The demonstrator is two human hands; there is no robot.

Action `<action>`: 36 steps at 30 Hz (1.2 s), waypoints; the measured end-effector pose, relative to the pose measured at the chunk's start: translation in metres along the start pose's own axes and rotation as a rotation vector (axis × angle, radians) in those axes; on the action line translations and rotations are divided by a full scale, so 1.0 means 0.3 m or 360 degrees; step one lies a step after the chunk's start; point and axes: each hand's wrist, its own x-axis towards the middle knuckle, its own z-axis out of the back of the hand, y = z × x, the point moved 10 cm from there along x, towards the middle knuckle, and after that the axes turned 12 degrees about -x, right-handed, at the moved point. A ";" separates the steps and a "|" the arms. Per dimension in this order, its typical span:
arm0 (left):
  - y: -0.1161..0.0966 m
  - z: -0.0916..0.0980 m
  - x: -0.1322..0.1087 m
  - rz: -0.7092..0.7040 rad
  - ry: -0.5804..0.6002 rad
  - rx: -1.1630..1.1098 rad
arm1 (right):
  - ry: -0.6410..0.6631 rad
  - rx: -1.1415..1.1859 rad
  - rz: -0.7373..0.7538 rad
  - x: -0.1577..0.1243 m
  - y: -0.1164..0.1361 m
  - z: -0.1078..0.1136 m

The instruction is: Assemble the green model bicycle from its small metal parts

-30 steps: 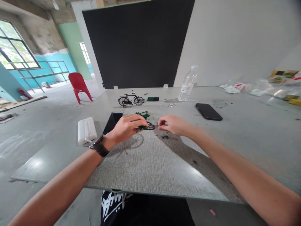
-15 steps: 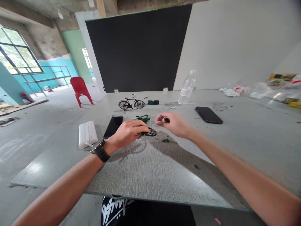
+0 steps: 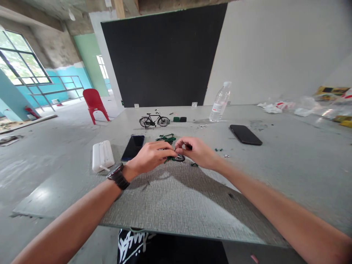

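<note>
My left hand (image 3: 155, 156), with a dark watch on the wrist, is closed over a small model bicycle wheel (image 3: 180, 158) with green parts at its side. The fingers cover much of it. At the wheel's upper edge, my right hand (image 3: 198, 151) has its thumb and fingertips pinched together against the left fingertips. Something small and dark shows inside the curled right fingers; I cannot make out what it is. A green model bicycle frame (image 3: 167, 138) lies just behind the hands, partly hidden. Below the right hand rests a small green part (image 3: 194, 165).
Behind stands a black model bicycle (image 3: 154, 120), beside small green and black blocks (image 3: 180, 119). A water bottle (image 3: 220, 102) is at the back. Phones (image 3: 133, 147) (image 3: 245, 135) flank the hands, with a white power bank (image 3: 102, 157) at left. Tiny green pieces (image 3: 219, 149) lie right.
My right hand has moved left and slightly down, from apart to meeting the left hand at the wheel. Tiny pieces to its right are now uncovered. My left hand has hardly moved.
</note>
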 end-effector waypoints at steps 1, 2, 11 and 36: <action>0.000 0.000 0.001 0.0001 0.0001 0.0001 | 0.0010 -0.0002 -0.0003 0.000 0.000 -0.001; -0.001 0.000 0.001 0.0002 0.0001 -0.0003 | 0.0020 -0.0005 -0.0005 -0.001 0.001 -0.001; -0.001 -0.007 -0.005 -0.0019 0.0009 0.0031 | 0.0149 0.0042 -0.0010 -0.003 0.000 -0.024; -0.016 0.045 0.009 0.0022 -0.0165 -0.0013 | -0.0279 -0.0065 0.0167 -0.018 0.041 0.053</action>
